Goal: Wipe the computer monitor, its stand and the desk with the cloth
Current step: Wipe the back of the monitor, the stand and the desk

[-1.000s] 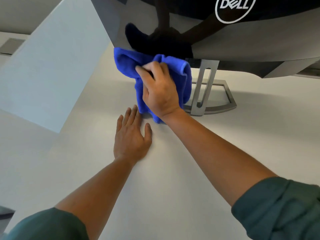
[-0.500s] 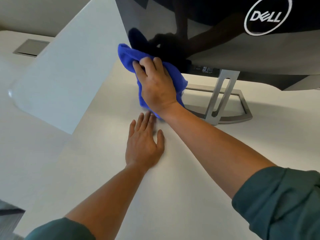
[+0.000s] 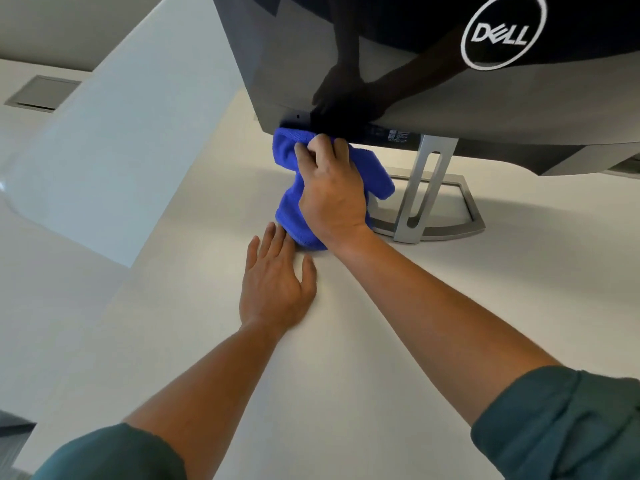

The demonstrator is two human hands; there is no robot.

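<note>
A dark, glossy Dell monitor fills the top of the view and mirrors my arms. Its silver stand rests on the pale desk behind my right wrist. My right hand grips a blue cloth and presses its top against the monitor's bottom edge near the lower left corner. The rest of the cloth hangs down to the desk. My left hand lies flat on the desk, fingers spread, its fingertips just short of the cloth.
A white partition panel slants along the desk's left side. Beyond it, a grey hatch is set into another desk top. Dark floor shows at the bottom left corner.
My right hand has slid the cloth from the screen's lower left face down to the bottom edge. The view has shifted, so the monitor sits further right. My left hand stays flat.
</note>
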